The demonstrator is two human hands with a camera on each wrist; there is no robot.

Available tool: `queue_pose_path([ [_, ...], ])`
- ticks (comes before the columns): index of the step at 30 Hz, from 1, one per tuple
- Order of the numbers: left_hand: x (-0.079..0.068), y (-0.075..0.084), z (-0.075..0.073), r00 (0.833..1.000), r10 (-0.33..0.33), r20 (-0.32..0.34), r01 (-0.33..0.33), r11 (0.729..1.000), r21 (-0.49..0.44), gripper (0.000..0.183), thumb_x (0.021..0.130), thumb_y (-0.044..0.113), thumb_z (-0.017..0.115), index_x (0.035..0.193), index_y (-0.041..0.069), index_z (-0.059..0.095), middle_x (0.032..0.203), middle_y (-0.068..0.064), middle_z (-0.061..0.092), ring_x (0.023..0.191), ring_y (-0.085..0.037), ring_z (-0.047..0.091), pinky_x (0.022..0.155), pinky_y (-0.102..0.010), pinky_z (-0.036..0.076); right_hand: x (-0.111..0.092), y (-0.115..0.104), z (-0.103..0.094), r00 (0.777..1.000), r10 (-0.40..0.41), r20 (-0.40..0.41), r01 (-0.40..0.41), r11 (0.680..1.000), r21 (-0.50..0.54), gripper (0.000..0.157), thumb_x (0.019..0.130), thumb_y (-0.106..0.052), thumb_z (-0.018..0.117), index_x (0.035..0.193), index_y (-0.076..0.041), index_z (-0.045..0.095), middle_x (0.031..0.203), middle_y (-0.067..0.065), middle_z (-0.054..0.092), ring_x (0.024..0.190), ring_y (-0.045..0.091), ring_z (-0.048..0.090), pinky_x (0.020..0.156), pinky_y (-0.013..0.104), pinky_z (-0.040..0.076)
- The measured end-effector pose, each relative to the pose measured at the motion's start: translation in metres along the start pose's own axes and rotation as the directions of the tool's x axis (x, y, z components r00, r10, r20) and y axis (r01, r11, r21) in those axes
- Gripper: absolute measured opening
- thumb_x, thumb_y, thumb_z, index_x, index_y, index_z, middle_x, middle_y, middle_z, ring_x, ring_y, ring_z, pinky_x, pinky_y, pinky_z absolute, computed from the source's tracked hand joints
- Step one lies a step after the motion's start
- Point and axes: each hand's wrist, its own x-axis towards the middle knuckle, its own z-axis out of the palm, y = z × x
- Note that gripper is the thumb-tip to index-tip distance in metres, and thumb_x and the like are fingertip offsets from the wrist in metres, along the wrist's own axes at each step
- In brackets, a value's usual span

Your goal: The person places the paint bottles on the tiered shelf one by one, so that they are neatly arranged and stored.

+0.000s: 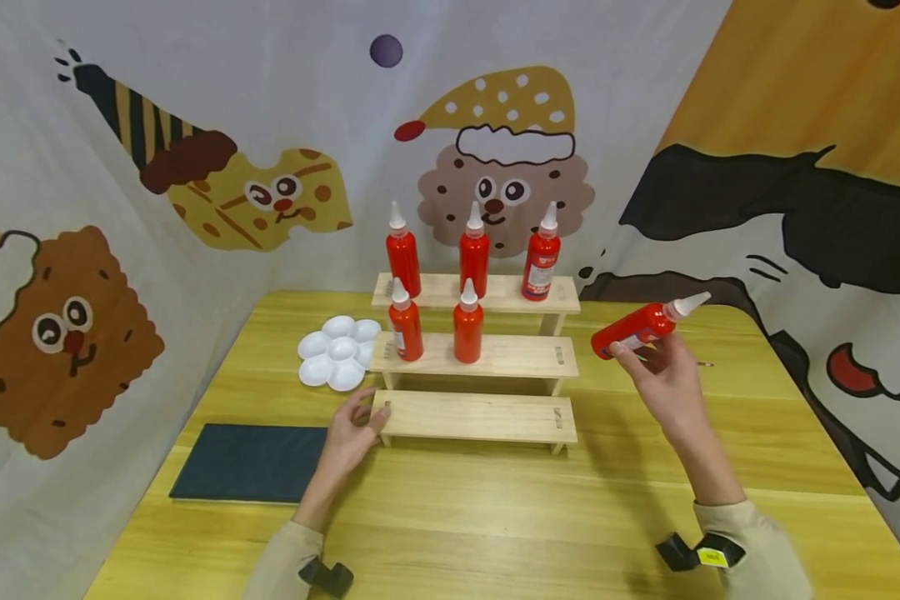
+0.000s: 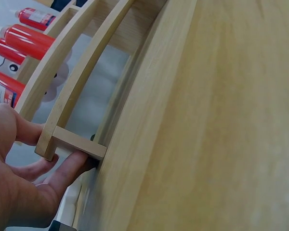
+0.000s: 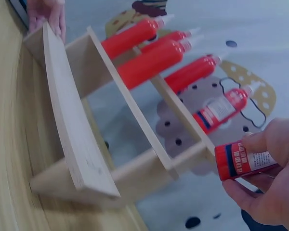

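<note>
A three-step wooden stand (image 1: pixel 476 417) stands on the table with its steps rising toward the back. My left hand (image 1: pixel 354 435) holds the left end of its lowest step, thumb on top and fingers against the end panel (image 2: pixel 79 143). My right hand (image 1: pixel 667 385) grips a red paint bottle (image 1: pixel 633 327) with a white nozzle, tilted in the air right of the stand. Its label faces the thumb in the right wrist view. Three red bottles (image 1: pixel 474 258) stand on the top step. Two more red bottles (image 1: pixel 468 329) stand on the middle step, at its left and centre.
A white flower-shaped palette (image 1: pixel 342 350) lies left of the stand. Nearer on the left is a dark flat board (image 1: pixel 249 462). A thin stick (image 1: pixel 705 363) shows behind my right hand. A cloth (image 1: pixel 307 50) printed with cartoons hangs behind the yellow wooden table (image 1: pixel 465 508).
</note>
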Motion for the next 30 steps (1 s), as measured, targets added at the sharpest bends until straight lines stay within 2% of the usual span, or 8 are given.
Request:
queue_pose_path([
  [6, 0.001, 0.000, 0.001, 1.000, 0.003, -0.002, -0.003, 1.000, 0.002, 0.054, 0.099, 0.021, 0.068, 0.147, 0.004, 0.050, 0.132, -0.034, 0.060, 0.110, -0.038, 0.067, 0.078, -0.039, 0.061, 0.002, -0.009, 0.019, 0.997, 0.011, 0.072, -0.016, 0.997, 0.071, 0.053, 0.098, -0.015, 0.069, 0.144, -0.001, 0.046, 0.132, 0.013, 0.061, 0.104, -0.003, 0.063, 0.087, 0.009, 0.051],
  [12, 0.004, -0.003, 0.001, 1.000, 0.000, -0.006, 0.000, 1.000, 0.002, 0.052, 0.099, 0.020, 0.067, 0.146, 0.005, 0.051, 0.132, -0.033, 0.060, 0.118, -0.043, 0.063, 0.080, -0.041, 0.062, 0.009, -0.008, 0.037, 0.992, -0.016, 0.125, 0.008, 0.998, 0.061, 0.052, 0.097, -0.012, 0.070, 0.142, 0.001, 0.048, 0.137, 0.023, 0.060, 0.116, 0.032, 0.063, 0.086, 0.006, 0.049],
  [14, 0.005, -0.003, 0.001, 1.000, -0.003, -0.005, 0.003, 1.000, 0.001, 0.052, 0.099, 0.020, 0.067, 0.146, 0.007, 0.051, 0.133, -0.033, 0.060, 0.119, -0.044, 0.062, 0.081, -0.041, 0.062, 0.011, -0.007, 0.042, 0.989, -0.038, 0.140, 0.030, 0.998, 0.061, 0.050, 0.096, -0.011, 0.070, 0.139, 0.001, 0.050, 0.135, 0.023, 0.061, 0.117, 0.038, 0.063, 0.086, 0.006, 0.050],
  [17, 0.006, -0.004, 0.003, 1.000, -0.009, -0.006, 0.009, 1.000, -0.002, 0.051, 0.099, 0.019, 0.067, 0.146, 0.008, 0.052, 0.133, -0.032, 0.060, 0.120, -0.044, 0.062, 0.082, -0.041, 0.061, 0.015, -0.006, 0.050, 0.984, -0.064, 0.168, 0.059, 0.998, 0.033, 0.047, 0.095, -0.010, 0.072, 0.136, 0.000, 0.053, 0.132, 0.022, 0.063, 0.116, 0.039, 0.065, 0.089, 0.013, 0.054],
  [21, 0.006, -0.004, 0.003, 1.000, -0.010, -0.004, 0.010, 1.000, -0.010, 0.051, 0.099, 0.018, 0.067, 0.146, 0.006, 0.052, 0.132, -0.033, 0.061, 0.116, -0.041, 0.064, 0.082, -0.042, 0.062, 0.017, -0.005, 0.060, 0.975, -0.094, 0.200, 0.101, 0.995, -0.026, 0.047, 0.094, -0.012, 0.074, 0.135, -0.001, 0.055, 0.128, 0.020, 0.065, 0.112, 0.036, 0.067, 0.094, 0.034, 0.058],
  [23, 0.006, -0.004, 0.003, 1.000, -0.008, -0.002, 0.008, 1.000, -0.017, 0.050, 0.098, 0.017, 0.067, 0.145, 0.006, 0.052, 0.130, -0.033, 0.062, 0.111, -0.039, 0.067, 0.082, -0.042, 0.062, 0.019, -0.004, 0.064, 0.971, -0.120, 0.205, 0.132, 0.990, -0.046, 0.046, 0.093, -0.011, 0.075, 0.134, -0.001, 0.056, 0.125, 0.021, 0.067, 0.109, 0.036, 0.068, 0.092, 0.040, 0.059],
  [27, 0.006, -0.003, 0.001, 1.000, 0.002, 0.002, -0.002, 1.000, -0.019, 0.051, 0.098, 0.017, 0.068, 0.145, 0.005, 0.052, 0.128, -0.032, 0.063, 0.103, -0.034, 0.069, 0.080, -0.040, 0.062, 0.020, -0.005, 0.071, 0.964, -0.166, 0.209, 0.177, 0.984, -0.035, 0.046, 0.091, -0.009, 0.076, 0.132, 0.002, 0.057, 0.119, 0.023, 0.069, 0.106, 0.036, 0.069, 0.089, 0.040, 0.060],
  [30, 0.005, -0.004, 0.001, 1.000, 0.001, -0.004, -0.001, 1.000, 0.002, 0.051, 0.098, 0.017, 0.068, 0.145, 0.004, 0.052, 0.129, -0.032, 0.063, 0.109, -0.038, 0.068, 0.081, -0.041, 0.061, 0.021, -0.005, 0.074, 0.959, -0.168, 0.228, 0.177, 0.984, -0.020, 0.047, 0.090, -0.008, 0.077, 0.132, 0.001, 0.058, 0.120, 0.022, 0.068, 0.106, 0.036, 0.070, 0.088, 0.041, 0.060],
])
